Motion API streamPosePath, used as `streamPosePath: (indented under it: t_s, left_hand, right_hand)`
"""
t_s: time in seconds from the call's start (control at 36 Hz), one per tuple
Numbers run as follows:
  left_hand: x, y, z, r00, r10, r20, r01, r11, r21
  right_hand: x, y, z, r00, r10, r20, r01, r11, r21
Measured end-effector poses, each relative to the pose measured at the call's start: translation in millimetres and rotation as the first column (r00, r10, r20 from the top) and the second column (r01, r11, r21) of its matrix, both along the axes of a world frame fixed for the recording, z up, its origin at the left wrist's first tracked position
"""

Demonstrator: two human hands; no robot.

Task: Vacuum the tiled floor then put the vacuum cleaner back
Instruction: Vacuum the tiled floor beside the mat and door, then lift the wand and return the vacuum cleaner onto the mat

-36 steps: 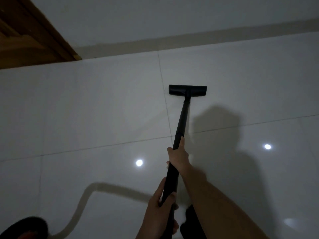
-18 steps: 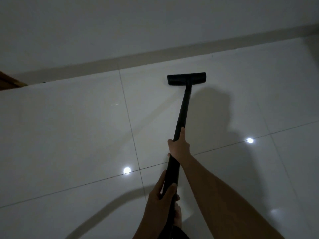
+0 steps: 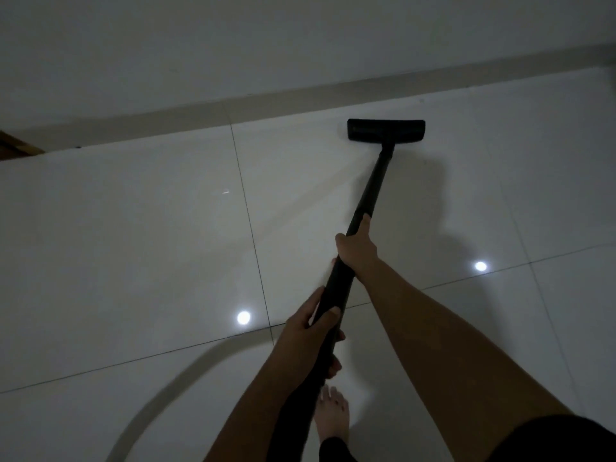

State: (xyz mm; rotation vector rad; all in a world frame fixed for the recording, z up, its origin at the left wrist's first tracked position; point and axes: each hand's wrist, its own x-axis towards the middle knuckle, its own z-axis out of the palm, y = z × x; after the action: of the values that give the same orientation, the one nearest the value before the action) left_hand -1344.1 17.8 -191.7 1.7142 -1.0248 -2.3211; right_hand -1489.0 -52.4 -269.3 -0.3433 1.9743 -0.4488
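Note:
A black vacuum wand (image 3: 373, 191) slants up from the bottom centre to a flat black floor head (image 3: 386, 130) that lies on the glossy white tiled floor (image 3: 133, 245) close to the skirting. My right hand (image 3: 355, 250) grips the wand halfway up, thumb along the tube. My left hand (image 3: 308, 331) grips it lower down, fingers wrapped round. The vacuum's body is out of view.
A pale skirting board (image 3: 200, 110) and white wall run across the back. A wooden door frame corner (image 3: 16, 148) shows at the far left. My bare foot (image 3: 331, 416) stands under the wand. A curved hose shadow crosses the lower-left tiles.
The floor head has slid forward and to the right, closer to the skirting. The view swung right, so the wooden frame has almost left the picture. Both hands keep their grip.

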Motion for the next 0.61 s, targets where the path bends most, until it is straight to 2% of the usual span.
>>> streamPosePath:
  t_s: [0.17,0.25,0.36,0.44,0.5,0.56,0.61]
  left_hand:
    - [62,-4,26,0.989,-0.129,0.068,0.129,0.992,-0.006]
    - [100,-1,37,0.960,-0.259,0.110,0.267,0.962,-0.056]
    - [147,2,49,0.879,-0.366,0.305,0.425,0.891,-0.158]
    - [180,2,57,0.803,-0.376,0.463,0.519,0.823,-0.233]
    - [202,4,63,0.743,-0.372,0.556,0.570,0.788,-0.235]
    - [220,8,68,0.695,-0.371,0.616,0.608,0.760,-0.228]
    - [235,11,73,0.676,-0.355,0.646,0.618,0.750,-0.235]
  right_hand:
    - [54,13,7,0.996,-0.066,0.053,0.063,0.996,0.061]
    - [87,23,6,0.984,-0.145,0.098,0.135,0.986,0.101]
    - [131,41,14,0.933,-0.265,0.241,0.248,0.964,0.101]
    - [159,61,20,0.908,-0.273,0.317,0.265,0.962,0.069]
    - [173,73,25,0.923,-0.221,0.315,0.218,0.975,0.045]
    - [186,86,34,0.980,-0.007,0.198,0.006,1.000,0.006]
    - [201,101,44,0.973,0.232,0.012,-0.232,0.972,-0.037]
